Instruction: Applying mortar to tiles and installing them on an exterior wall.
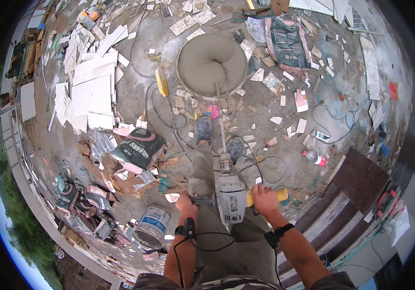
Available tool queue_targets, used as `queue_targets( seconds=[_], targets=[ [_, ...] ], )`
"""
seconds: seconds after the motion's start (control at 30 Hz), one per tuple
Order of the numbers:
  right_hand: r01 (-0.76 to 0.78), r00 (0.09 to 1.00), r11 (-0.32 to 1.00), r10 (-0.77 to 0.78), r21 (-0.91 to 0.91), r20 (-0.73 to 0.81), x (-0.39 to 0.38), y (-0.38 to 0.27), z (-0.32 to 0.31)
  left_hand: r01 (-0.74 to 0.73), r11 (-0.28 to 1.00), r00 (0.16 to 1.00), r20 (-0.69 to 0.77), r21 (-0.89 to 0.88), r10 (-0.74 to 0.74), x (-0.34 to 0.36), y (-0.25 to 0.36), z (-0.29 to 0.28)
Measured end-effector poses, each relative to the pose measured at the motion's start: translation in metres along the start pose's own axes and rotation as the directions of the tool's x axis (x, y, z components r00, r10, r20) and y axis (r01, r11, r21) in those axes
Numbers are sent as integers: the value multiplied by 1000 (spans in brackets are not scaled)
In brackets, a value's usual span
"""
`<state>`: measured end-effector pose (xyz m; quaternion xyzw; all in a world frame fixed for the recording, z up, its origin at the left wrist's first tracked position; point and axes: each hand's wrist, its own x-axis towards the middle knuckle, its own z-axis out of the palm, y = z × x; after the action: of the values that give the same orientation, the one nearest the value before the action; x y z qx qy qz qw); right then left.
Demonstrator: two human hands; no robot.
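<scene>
- Handheld electric mixer (231, 198) upheld in front of the person's legs, grey body between the two hands.
- Left hand (186, 205) wrapped round its dark side handle (202, 199); right hand (265, 198) grasping the yellow handle (281, 194) opposite.
- Mixing shaft (222, 121) runs forward past the shoes, its end sunk in grey mortar (200, 60) inside a round bucket (199, 95); mortar surface swirled, folded near the shaft.
- Left of the bucket: white tile pieces (91, 94), then a dark printed bag (140, 149) nearer the person.
- Pail (150, 236) just beyond the left forearm.
- Right: red-labelled plastic bottle (314, 157) on littered ground.
</scene>
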<state>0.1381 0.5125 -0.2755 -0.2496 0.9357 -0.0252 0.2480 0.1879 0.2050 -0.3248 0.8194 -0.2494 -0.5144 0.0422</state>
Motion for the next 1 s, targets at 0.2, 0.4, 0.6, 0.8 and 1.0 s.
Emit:
queue_targets(
  seconds=[0.2, 0.4, 0.6, 0.8, 1.0],
  targets=[
    [9, 993, 1000, -6, -20, 115, -6, 9, -38, 84, 996, 993, 85, 13, -85, -1, -13, -14],
    [-10, 989, 1000, 14, -25, 150, -14, 17, -77, 160, 987, 979, 127, 2, -159, -25, -11, -23],
    [-65, 976, 996, 50, 64, 214, -20, 18, -112, 145, 989, 966, 216, -3, -141, -25, -9, -45],
    [-46, 974, 997, 31, 60, 226, -28, 22, -144, 185, 983, 946, 275, -17, -174, -50, -6, -53],
    [-71, 964, 997, 62, 26, 257, -37, 23, -163, 221, 973, 930, 284, 69, -232, -68, 4, -60]
  ],
)
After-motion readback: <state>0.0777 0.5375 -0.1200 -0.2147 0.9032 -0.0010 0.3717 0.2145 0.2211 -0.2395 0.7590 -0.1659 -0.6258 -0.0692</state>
